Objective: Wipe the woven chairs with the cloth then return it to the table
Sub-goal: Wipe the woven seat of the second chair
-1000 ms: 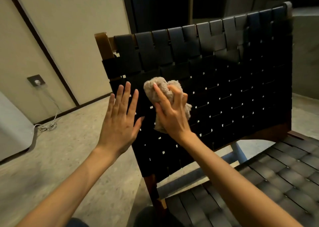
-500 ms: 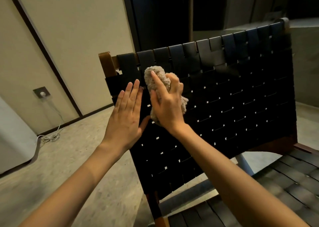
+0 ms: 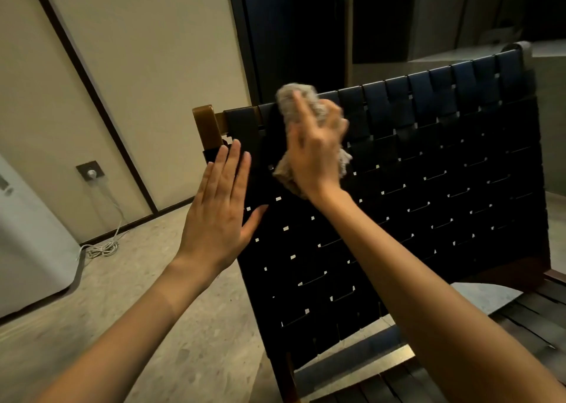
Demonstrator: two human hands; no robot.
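Observation:
A woven chair with a black strap backrest (image 3: 428, 188) and a brown wooden frame fills the middle and right of the head view. My right hand (image 3: 315, 154) presses a bunched beige cloth (image 3: 294, 96) against the top left of the backrest, close to the upper rail; the hand is blurred. The fingers lie over the cloth and grip it. My left hand (image 3: 220, 206) is flat with straight fingers against the backrest's left edge, just below the wooden post (image 3: 206, 124). The chair's woven seat (image 3: 536, 320) shows at the lower right.
A beige wall with a dark trim strip stands on the left, with a socket (image 3: 91, 173) and a white cable coiled on the floor (image 3: 102, 248). A white appliance (image 3: 27, 249) sits at the far left. Dark panels stand behind the chair.
My right hand has moved the cloth upward along the backrest, from its left middle to the top rail. My left hand stays flat at the left edge.

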